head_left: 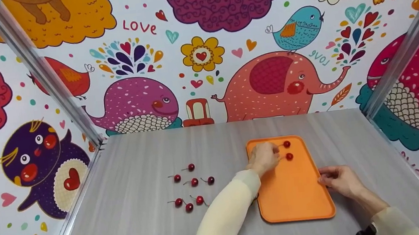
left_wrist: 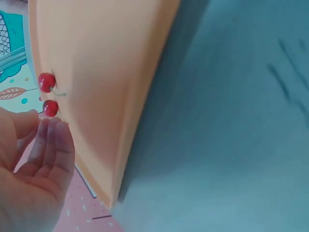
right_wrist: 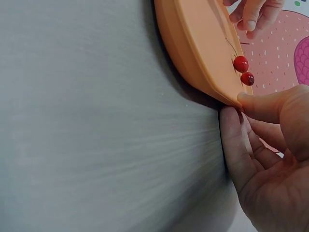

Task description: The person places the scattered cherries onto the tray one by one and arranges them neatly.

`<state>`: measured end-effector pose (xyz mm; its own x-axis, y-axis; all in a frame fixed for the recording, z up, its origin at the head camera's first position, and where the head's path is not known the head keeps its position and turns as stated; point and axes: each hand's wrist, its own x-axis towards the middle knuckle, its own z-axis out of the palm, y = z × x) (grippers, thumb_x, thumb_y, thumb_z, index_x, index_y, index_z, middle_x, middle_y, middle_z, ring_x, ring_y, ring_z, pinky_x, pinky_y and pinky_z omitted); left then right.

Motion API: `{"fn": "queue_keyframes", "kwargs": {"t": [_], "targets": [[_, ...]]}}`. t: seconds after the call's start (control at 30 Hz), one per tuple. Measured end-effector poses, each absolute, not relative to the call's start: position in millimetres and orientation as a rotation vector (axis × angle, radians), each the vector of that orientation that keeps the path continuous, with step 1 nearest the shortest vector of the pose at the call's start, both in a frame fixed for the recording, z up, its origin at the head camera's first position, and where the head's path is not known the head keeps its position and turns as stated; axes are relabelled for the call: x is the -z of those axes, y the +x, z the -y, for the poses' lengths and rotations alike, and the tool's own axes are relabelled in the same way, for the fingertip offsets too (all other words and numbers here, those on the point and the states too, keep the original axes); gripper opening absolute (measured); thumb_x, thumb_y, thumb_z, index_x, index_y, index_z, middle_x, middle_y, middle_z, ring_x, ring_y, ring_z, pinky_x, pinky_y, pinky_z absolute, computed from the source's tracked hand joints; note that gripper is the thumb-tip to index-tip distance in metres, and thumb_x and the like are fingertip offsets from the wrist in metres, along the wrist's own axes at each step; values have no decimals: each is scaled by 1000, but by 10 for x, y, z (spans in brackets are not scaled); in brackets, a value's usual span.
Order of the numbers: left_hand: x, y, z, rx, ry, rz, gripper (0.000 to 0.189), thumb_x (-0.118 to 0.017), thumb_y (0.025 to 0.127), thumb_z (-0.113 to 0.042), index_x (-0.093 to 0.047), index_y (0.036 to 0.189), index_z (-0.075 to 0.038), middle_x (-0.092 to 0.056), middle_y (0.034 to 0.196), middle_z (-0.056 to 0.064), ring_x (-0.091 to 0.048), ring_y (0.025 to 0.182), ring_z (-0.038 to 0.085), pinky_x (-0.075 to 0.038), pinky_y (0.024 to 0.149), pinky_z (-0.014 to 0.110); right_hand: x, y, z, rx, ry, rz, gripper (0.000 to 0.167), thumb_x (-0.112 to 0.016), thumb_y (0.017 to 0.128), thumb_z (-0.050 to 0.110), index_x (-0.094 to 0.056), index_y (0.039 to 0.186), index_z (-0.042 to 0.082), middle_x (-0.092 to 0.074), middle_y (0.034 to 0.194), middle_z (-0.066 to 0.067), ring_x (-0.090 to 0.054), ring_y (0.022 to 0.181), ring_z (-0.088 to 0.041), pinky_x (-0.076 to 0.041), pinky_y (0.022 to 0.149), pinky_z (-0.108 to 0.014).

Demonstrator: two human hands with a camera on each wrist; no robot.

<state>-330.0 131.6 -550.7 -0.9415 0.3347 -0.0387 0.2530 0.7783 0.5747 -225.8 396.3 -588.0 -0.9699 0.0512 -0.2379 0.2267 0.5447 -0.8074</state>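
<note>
Two red cherries lie near the far right edge of an orange tray (head_left: 294,190), one farther cherry (head_left: 287,144) and one nearer cherry (head_left: 289,156), their stems towards my left hand. My left hand (head_left: 265,156) is over the tray's far left part. In the left wrist view its loosely bent fingertips (left_wrist: 62,126) are close to the thumb beside the cherries, and I see no fruit between them. My right hand (head_left: 340,180) grips the tray's right rim. In the right wrist view its thumb (right_wrist: 263,105) lies on the rim with the fingers below.
Several dark red cherries with stems (head_left: 194,181) lie scattered on the grey table (head_left: 139,226) left of the tray. My left forearm (head_left: 225,213) crosses in front of them. Metal posts (head_left: 399,35) and cartoon-printed walls (head_left: 206,83) border the table. A small black object (head_left: 366,234) is beside my right sleeve.
</note>
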Motion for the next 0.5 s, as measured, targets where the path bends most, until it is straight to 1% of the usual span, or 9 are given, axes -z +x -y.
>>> {"fn": "queue_keyframes", "kwargs": {"t": [0.13, 0.3, 0.43, 0.5], "targets": [[5460, -3298, -1243, -873, 509, -2837, 22, -72, 111, -27, -85, 128, -26, -84, 124, -11, -76, 114, 8, -65, 98, 30, 5878, -2262, -3984, 1396, 231, -2588, 41, -73, 107, 5, -67, 143, -14, -77, 101, -5, -71, 90, -13, -69, 78, -31], [5450, -3295, -1112, -859, 607, -2868, 21, -71, 111, -25, -85, 126, -23, -85, 120, -8, -77, 111, 9, -64, 98, 30, 5874, -2262, -3986, 1403, 218, -2585, 40, -73, 107, 5, -67, 142, -14, -77, 101, -5, -71, 89, -13, -69, 78, -30], [5431, -3282, -981, -861, 677, -2887, 21, -73, 109, -23, -86, 125, -20, -86, 118, -5, -78, 110, 13, -64, 97, 30, 5871, -2263, -3981, 1397, 219, -2580, 40, -71, 108, 5, -67, 143, -14, -79, 105, -7, -72, 91, -14, -69, 79, -30], [5417, -3275, -912, -872, 705, -2889, 21, -74, 109, -22, -86, 124, -18, -86, 117, -4, -78, 108, 14, -64, 95, 30, 5865, -2262, -3978, 1391, 224, -2578, 40, -71, 108, 5, -67, 143, -13, -80, 107, -8, -72, 92, -14, -69, 80, -30]]}}
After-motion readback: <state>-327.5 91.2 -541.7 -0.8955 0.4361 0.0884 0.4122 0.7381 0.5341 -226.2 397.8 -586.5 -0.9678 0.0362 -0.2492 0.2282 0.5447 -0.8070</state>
